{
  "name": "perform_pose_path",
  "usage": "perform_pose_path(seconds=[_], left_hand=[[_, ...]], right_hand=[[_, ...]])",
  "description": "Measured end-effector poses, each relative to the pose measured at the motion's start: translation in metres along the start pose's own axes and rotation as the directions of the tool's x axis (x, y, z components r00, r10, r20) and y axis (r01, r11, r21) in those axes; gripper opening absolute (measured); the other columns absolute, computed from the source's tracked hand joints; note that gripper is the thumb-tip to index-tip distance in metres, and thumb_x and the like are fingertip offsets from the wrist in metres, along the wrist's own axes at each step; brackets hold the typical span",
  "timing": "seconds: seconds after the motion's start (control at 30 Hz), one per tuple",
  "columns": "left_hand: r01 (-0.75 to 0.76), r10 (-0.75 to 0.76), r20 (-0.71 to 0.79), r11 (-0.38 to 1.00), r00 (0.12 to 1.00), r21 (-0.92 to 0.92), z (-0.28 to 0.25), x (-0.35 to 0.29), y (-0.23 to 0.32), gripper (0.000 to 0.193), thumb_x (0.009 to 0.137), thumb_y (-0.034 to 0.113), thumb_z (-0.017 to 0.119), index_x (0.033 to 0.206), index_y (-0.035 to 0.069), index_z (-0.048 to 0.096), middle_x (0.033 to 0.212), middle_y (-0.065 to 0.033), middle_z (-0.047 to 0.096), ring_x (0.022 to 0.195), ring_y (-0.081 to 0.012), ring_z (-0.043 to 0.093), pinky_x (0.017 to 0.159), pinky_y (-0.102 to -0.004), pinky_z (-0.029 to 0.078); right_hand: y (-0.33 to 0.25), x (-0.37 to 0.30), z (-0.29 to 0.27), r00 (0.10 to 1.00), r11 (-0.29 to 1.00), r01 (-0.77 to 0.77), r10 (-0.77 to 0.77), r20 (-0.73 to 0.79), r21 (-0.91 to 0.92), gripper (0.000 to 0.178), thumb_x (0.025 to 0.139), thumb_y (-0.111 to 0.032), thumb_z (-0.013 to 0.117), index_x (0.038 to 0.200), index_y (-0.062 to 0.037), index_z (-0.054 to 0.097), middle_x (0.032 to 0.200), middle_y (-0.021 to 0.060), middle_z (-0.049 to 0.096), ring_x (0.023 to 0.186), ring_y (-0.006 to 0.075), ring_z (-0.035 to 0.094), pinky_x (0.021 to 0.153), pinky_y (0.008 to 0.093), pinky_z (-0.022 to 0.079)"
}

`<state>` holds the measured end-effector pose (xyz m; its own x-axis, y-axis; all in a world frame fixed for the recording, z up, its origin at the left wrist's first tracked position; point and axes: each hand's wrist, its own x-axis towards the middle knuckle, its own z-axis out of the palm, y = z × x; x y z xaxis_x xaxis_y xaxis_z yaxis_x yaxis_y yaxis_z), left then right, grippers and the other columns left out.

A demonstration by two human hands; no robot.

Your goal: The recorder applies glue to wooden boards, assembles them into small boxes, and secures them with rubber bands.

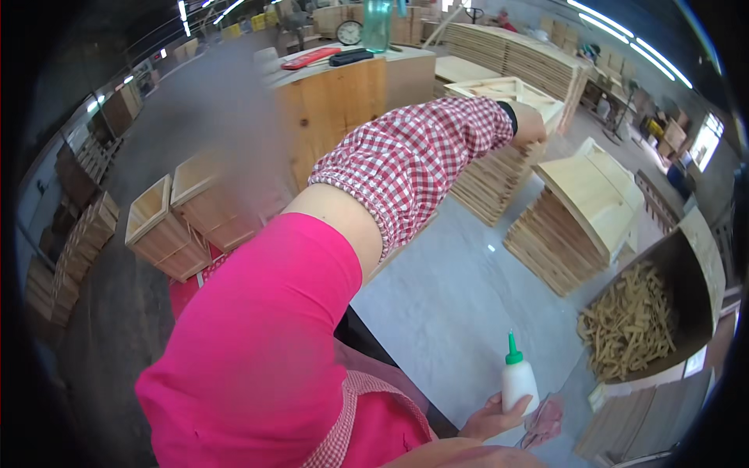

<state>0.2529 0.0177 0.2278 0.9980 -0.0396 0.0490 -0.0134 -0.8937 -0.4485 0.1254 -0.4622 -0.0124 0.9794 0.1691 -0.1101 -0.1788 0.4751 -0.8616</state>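
My left arm, in a pink sleeve and a red-and-white checked oversleeve, stretches across to the far right. At its end my left hand (530,126) has its fingers curled at the corner of the top wooden frame (511,88) on a stack; the fingertips are partly hidden. Low on the right, my right hand (491,419) is wrapped round a white squeeze bottle (518,384) with a green cap and nozzle. The bottle stands upright, nozzle up. Beside it a pinkish crumpled cloth (545,421) lies on the grey tabletop (445,300).
A second stack of wooden panels (573,226) stands on the table. To its right, a carton (694,300) holds many small wooden pieces (630,324). Wooden crates (160,226) sit at left. A cabinet (339,117) behind bears a clock (349,32) and a green bottle (377,25).
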Motion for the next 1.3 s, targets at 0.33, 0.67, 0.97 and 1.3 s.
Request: perform_pose_path(seconds=[0.33, 0.67, 0.97, 1.3], left_hand=[[0.094, -0.219, -0.599, 0.968, 0.771, -0.233, -0.003, -0.122, 0.036, 0.036, 0.073, 0.014, 0.065, 0.109, 0.014, 0.060, 0.087, -0.0135, 0.065, 0.084, -0.0341, 0.064, 0.073, -0.0457, 0.049], [0.372, -0.572, -0.444, 0.806, 0.690, -0.460, 0.003, -0.092, -0.009, 0.041, 0.074, 0.016, 0.070, 0.114, 0.013, 0.062, 0.095, -0.0157, 0.066, 0.088, -0.0329, 0.065, 0.076, -0.0434, 0.050], [-0.714, -0.914, 0.130, -0.383, 0.383, -0.586, -0.055, -0.233, 0.026, 0.043, 0.079, -0.005, 0.063, 0.121, -0.007, 0.050, 0.119, -0.0188, 0.058, 0.105, -0.0287, 0.062, 0.093, -0.0417, 0.051], [-0.657, -0.488, 0.594, -0.748, 0.640, 0.094, 0.003, -0.335, 0.338, 0.055, 0.085, 0.005, 0.065, 0.134, 0.002, 0.040, 0.132, -0.0145, 0.052, 0.122, -0.0262, 0.051, 0.107, -0.0423, 0.039]], right_hand=[[0.002, 0.020, 0.007, 0.984, 0.999, 0.035, -0.033, -0.176, 0.007, 0.041, 0.089, -0.049, 0.056, 0.076, -0.0107, 0.050, 0.058, 0.0001, 0.040, 0.054, 0.0132, 0.039, 0.051, 0.0260, 0.028], [-0.048, -0.026, 0.039, 0.972, 0.976, 0.201, -0.210, -0.110, -0.086, 0.037, 0.090, -0.047, 0.057, 0.086, -0.0105, 0.049, 0.060, 0.0023, 0.042, 0.055, 0.0144, 0.042, 0.051, 0.0261, 0.030], [-0.051, -0.031, 0.028, 0.968, 0.963, 0.252, -0.250, -0.032, 0.098, 0.036, 0.089, -0.043, 0.060, 0.086, -0.0080, 0.049, 0.058, 0.0017, 0.041, 0.051, 0.0135, 0.040, 0.048, 0.0262, 0.029], [-0.062, -0.024, 0.026, 0.950, 0.948, 0.306, -0.310, 0.036, 0.086, 0.038, 0.093, -0.041, 0.054, 0.080, -0.0054, 0.050, 0.055, 0.0011, 0.041, 0.048, 0.0119, 0.040, 0.046, 0.0241, 0.028]])
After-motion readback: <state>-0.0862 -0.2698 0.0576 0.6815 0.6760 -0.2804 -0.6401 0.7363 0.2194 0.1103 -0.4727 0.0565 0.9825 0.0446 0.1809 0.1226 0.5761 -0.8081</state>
